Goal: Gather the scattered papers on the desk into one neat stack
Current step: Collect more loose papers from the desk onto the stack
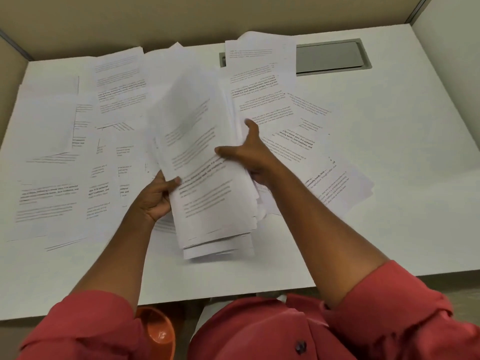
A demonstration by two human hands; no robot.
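A thick bundle of printed white papers [205, 162] is held up over the middle of the white desk [389, 178], its sheets uneven at the near end. My left hand [155, 196] grips the bundle's left edge, thumb on top. My right hand [249, 154] holds its right edge, thumb on the top sheet and fingers under the bundle. Several loose sheets [49, 162] lie scattered over the desk's left half. More loose sheets [293, 131] spread on the right behind the bundle.
A grey cable hatch [332, 57] is set into the desk at the back right, partly covered by paper. Beige partition walls [181, 19] enclose the desk. An orange bin [158, 331] stands on the floor below the near edge.
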